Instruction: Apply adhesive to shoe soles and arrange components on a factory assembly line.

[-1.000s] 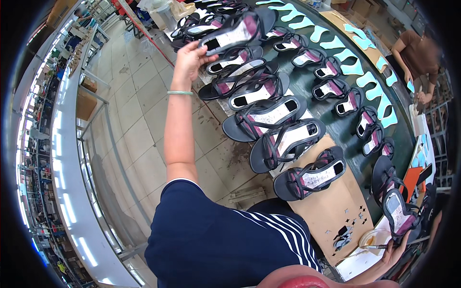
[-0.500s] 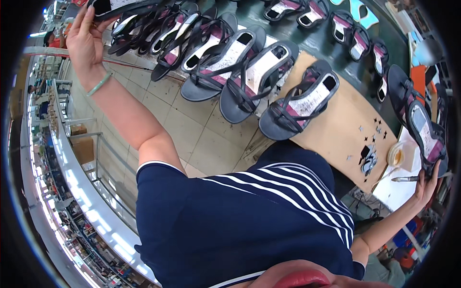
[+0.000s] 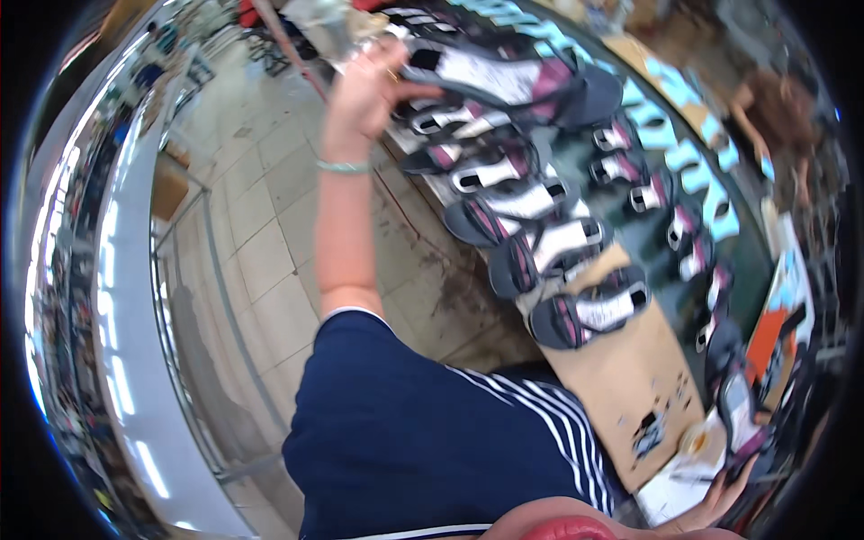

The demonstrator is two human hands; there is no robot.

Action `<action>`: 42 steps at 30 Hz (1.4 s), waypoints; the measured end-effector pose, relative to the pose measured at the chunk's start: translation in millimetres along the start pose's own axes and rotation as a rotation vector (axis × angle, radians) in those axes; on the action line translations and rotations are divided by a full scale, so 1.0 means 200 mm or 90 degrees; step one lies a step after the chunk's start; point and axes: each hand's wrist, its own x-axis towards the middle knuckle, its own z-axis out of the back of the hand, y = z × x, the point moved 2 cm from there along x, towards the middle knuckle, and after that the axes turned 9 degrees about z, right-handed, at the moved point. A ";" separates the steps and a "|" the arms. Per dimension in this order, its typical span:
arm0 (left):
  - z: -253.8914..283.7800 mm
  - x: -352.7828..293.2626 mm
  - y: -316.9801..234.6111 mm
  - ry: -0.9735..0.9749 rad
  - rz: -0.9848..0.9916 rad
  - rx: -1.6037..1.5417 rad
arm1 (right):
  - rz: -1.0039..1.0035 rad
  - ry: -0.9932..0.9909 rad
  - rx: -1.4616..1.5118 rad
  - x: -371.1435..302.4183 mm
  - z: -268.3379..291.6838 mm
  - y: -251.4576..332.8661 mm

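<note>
High over the row of shoes, my left hand grips the heel end of a dark strappy sandal. That sandal has a white insole with a black patch and purple lining; motion blurs both hand and shoe. At the lower right, my right hand holds the end of another sandal of the same kind. Its fingers are partly cut off by the dark rim. Below the held shoes, several like sandals stand in a line along the table edge.
Small dark and silvery pieces lie on a tan board, beside a small tub of amber stuff. More sandals and light blue cut pieces cover the green table. Another person is at the far right.
My view has swung left, so the table sits lower and further right. The left hand's sandal now shows more fully, over the row. Both hands keep hold of their sandals.
</note>
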 end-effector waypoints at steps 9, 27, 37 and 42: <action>0.15 -0.41 0.49 -0.256 -0.180 -0.310 | 0.006 0.242 -0.063 0.20 -0.09 -0.11; 0.13 -0.46 0.33 -0.396 -0.398 -0.228 | 0.028 0.207 -0.010 -0.14 -0.23 -0.14; 0.10 -0.48 0.26 -0.349 -0.350 -0.162 | 0.014 0.078 -0.001 -0.19 -0.27 -0.12; 0.10 -0.45 0.27 -0.345 -0.305 -0.077 | 0.012 0.126 0.047 -0.16 -0.35 -0.14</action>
